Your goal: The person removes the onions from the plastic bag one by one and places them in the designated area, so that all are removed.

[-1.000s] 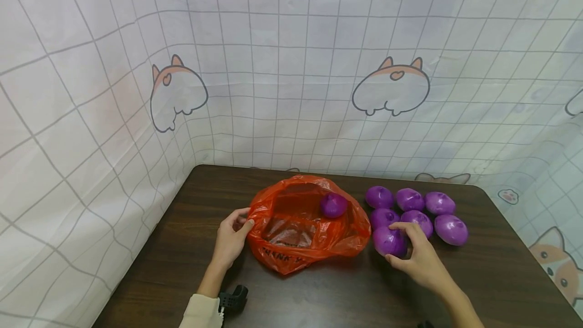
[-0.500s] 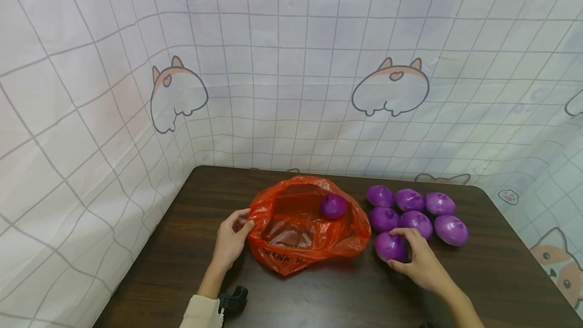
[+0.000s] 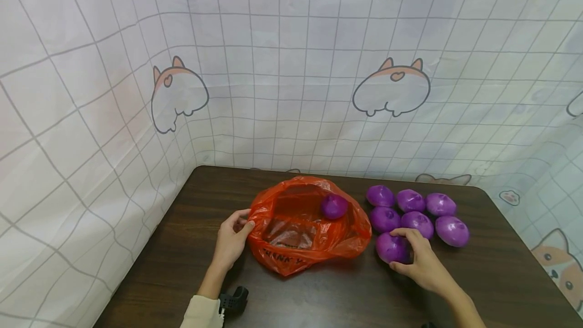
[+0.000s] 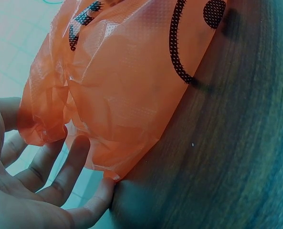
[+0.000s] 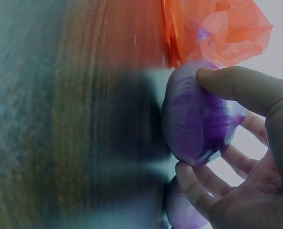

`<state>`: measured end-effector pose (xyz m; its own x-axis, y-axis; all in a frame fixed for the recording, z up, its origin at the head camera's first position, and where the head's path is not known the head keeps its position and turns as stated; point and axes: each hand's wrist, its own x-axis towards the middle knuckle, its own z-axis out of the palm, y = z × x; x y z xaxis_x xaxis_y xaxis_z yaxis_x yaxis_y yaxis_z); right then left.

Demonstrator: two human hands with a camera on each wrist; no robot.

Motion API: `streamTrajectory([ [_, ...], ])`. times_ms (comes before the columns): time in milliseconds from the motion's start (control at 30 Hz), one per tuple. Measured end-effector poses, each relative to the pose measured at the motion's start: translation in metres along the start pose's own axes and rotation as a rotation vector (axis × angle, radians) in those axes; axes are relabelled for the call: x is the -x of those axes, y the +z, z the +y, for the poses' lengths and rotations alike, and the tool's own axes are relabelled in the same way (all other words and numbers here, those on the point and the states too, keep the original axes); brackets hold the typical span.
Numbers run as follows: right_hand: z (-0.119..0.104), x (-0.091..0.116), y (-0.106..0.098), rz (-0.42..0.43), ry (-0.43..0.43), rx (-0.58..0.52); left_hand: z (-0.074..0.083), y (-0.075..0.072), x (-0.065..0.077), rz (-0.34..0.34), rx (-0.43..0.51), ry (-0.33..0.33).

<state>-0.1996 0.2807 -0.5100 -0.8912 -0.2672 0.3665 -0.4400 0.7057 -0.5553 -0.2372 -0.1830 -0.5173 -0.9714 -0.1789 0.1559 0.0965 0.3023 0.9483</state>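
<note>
My left hand (image 3: 231, 239) pinches the left rim of an orange-red plastic bag (image 3: 284, 262), whose mouth gapes upward. In the left wrist view, the fingers (image 4: 60, 183) lie against the thin film, and black print shows on the bag (image 4: 131, 90). Inside the bag, toward its right side, sits one purple onion (image 3: 334, 206). To the right of the bag, my right hand (image 3: 421, 262) grips another purple onion (image 3: 390, 248) between thumb and fingers. This onion (image 5: 193, 114) appears to rest on the table in the right wrist view.
Several more purple onions (image 3: 410, 200) stand in rows behind the right hand, close together. All lie on a dark wooden table (image 3: 300, 302). A white grid-patterned cloth (image 3: 282, 90) hangs behind and at both sides. A black strap device (image 3: 234, 298) sits on the left wrist.
My right hand has shifted slightly toward the front with its onion, which now stands a little apart from the row behind. During the last half second little moves. The left hand stays on the bag.
</note>
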Motion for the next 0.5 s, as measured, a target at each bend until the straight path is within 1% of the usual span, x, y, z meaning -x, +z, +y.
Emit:
streamTrajectory([
  [267,-0.001,-0.002,-0.003,-0.012,0.001,0.001,0.001,-0.001,0.0,-0.003,0.001,0.002],
  [500,-0.009,-0.003,-0.01,0.014,-0.015,0.006,0.001,0.0,0.001,-0.003,0.004,0.003],
])
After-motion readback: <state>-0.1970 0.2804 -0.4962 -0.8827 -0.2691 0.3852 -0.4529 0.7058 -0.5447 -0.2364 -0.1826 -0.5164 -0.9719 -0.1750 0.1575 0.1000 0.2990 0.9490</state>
